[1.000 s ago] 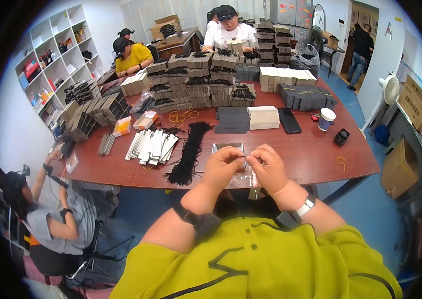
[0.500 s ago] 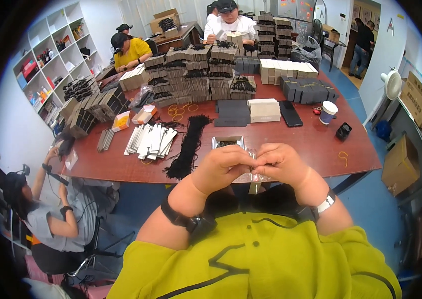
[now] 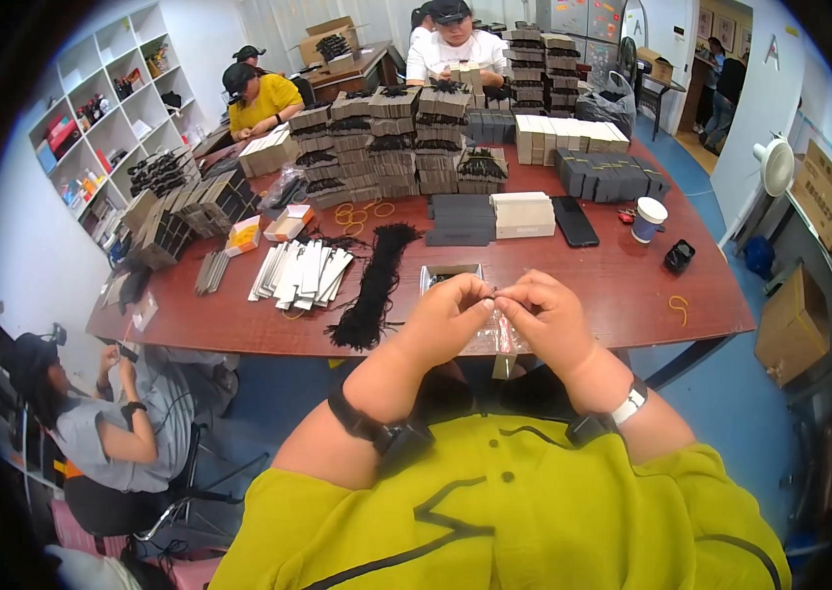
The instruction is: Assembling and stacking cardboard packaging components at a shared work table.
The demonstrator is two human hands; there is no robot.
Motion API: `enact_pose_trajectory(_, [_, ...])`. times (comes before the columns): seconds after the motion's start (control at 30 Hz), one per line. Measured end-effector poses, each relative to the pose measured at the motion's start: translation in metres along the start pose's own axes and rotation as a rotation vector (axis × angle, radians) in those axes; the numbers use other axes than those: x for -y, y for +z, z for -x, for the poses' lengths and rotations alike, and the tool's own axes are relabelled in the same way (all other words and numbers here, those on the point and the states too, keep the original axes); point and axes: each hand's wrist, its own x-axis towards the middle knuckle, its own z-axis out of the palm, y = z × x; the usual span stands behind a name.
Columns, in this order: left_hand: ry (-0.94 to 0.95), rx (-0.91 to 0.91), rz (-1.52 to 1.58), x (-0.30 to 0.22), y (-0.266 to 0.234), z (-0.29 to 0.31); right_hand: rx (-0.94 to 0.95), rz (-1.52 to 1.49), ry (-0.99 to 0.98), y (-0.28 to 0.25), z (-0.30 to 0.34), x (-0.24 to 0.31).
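Observation:
My left hand (image 3: 447, 320) and my right hand (image 3: 551, 317) meet at the table's near edge, thumbs and fingertips pinched together. What they pinch is too small to make out. Just below the fingertips shows a clear plastic piece with red marks (image 3: 505, 336); whether a hand grips it cannot be told. Behind my left hand a small open white box (image 3: 450, 274) is partly hidden. To its left lies a long bundle of black cords (image 3: 373, 285), then a pile of white strips (image 3: 300, 273). Beyond the hands are a dark grey stack (image 3: 460, 218) and a cream stack (image 3: 522, 214).
Tall stacks of grey pieces with black cords (image 3: 367, 147) fill the table's far side. A phone (image 3: 574, 221), a paper cup (image 3: 649, 218) and a small black object (image 3: 679, 257) stand at right. A co-worker (image 3: 106, 413) sits at left; others sit across the table.
Both hands have risen slightly and their fingertips have turned upward, leaving more of the red-marked clear plastic in sight. The co-worker at left has lowered their raised hand.

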Motion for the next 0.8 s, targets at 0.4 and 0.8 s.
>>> enact_pose_trajectory(0.4, [-0.301,-0.121,0.616,-0.006,0.015,0.003,-0.117,0.240,-0.058,0.018,0.004,-0.011])
enact_pose_trajectory(0.8, [0.365,-0.273,-0.601,-0.034,0.018,0.013,0.027,-0.715,0.445,0.016,0.006,-0.011])
